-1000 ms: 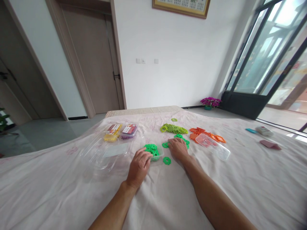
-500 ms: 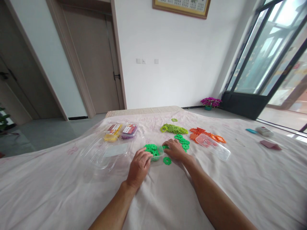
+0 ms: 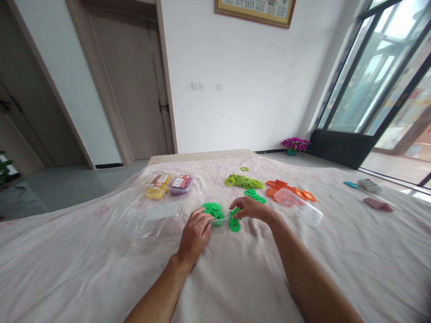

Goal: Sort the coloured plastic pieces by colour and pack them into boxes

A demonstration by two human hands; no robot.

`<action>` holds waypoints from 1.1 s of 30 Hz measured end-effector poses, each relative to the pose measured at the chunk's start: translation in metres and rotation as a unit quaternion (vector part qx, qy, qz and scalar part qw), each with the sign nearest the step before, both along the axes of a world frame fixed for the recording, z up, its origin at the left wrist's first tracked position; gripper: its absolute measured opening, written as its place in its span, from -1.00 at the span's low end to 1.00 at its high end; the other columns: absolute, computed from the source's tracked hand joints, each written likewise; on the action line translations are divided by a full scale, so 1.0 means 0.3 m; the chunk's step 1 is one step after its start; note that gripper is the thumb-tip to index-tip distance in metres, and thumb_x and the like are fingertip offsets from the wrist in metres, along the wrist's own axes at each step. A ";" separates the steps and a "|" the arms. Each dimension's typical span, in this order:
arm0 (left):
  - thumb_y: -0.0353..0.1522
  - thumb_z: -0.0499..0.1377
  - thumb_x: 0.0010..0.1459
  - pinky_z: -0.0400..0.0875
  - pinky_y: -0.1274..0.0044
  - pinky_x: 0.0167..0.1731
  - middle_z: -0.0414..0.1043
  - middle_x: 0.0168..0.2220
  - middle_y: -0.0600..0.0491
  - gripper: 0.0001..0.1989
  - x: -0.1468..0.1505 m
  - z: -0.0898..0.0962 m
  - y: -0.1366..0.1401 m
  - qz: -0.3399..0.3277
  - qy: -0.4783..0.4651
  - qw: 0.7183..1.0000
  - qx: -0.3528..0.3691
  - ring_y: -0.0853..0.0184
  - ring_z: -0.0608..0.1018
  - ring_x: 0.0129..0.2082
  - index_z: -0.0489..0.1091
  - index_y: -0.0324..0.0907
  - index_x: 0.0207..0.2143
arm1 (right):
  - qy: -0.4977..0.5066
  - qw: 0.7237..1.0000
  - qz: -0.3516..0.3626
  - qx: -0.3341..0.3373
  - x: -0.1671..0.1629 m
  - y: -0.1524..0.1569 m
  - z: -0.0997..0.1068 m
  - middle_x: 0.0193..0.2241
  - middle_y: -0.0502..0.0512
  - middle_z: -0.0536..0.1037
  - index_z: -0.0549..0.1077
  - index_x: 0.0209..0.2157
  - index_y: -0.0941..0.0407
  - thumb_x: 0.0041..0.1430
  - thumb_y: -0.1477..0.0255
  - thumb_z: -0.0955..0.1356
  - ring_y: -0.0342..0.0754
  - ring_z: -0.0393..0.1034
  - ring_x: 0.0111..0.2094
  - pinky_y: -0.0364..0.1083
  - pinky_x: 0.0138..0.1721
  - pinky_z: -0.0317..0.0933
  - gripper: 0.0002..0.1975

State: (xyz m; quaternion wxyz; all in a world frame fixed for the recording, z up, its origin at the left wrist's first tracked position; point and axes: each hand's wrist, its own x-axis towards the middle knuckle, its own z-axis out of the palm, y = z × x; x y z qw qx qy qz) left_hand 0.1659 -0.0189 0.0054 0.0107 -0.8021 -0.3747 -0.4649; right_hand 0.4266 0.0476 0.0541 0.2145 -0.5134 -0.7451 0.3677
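My left hand grips the near left side of a small clear plastic box, its fingers over the rim. Inside the box is a heap of green snowflake discs. Just right of the box, my right hand is curled with a green snowflake disc at its fingertips. Partly below that one, another green disc lies on the cloth. Beyond my right hand sit several more green discs.
Lime-green pieces and orange pieces lie farther back. A clear lid overlaps the orange ones. To the left are a clear empty container, a yellow-filled box and a purple-filled box. A pink item lies far right.
My right hand has lifted slightly and opened up around a green disc beside the box. Fewer green discs lie in the pile behind it. My left hand has stayed on the box.
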 end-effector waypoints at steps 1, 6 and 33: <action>-0.52 0.09 0.20 0.43 0.25 0.05 0.52 -0.20 0.05 -0.78 0.000 -0.001 0.000 0.001 0.000 1.000 0.001 0.20 0.45 0.05 0.44 -0.11 -0.19 | -0.014 0.999 0.026 -0.025 0.002 -0.009 0.008 -0.52 -0.08 0.50 0.60 -0.28 0.08 -0.25 0.39 0.48 -0.18 0.31 -0.51 -0.22 -0.51 0.12 -0.64; -0.50 0.10 0.21 0.43 0.25 0.05 0.52 -0.21 0.05 -0.79 0.001 -0.005 0.003 0.000 -0.003 1.000 0.005 0.20 0.45 0.05 0.45 -0.10 -0.18 | -0.081 0.995 0.041 -0.035 -0.024 -0.041 0.017 -0.56 -0.08 0.52 0.61 -0.47 0.03 -0.44 0.52 0.51 -0.15 0.33 -0.54 -0.21 -0.56 0.08 -0.69; -0.47 0.11 0.22 0.42 0.27 0.06 0.53 -0.22 0.04 -0.84 0.000 0.007 0.001 -0.002 0.004 1.000 0.005 0.21 0.46 0.05 0.44 -0.12 -0.20 | -0.056 0.940 -0.245 0.231 -0.044 0.018 0.004 -0.21 0.10 0.59 0.51 -0.15 0.09 0.06 0.48 0.34 -0.01 0.47 -0.20 -0.08 -0.17 0.26 -0.72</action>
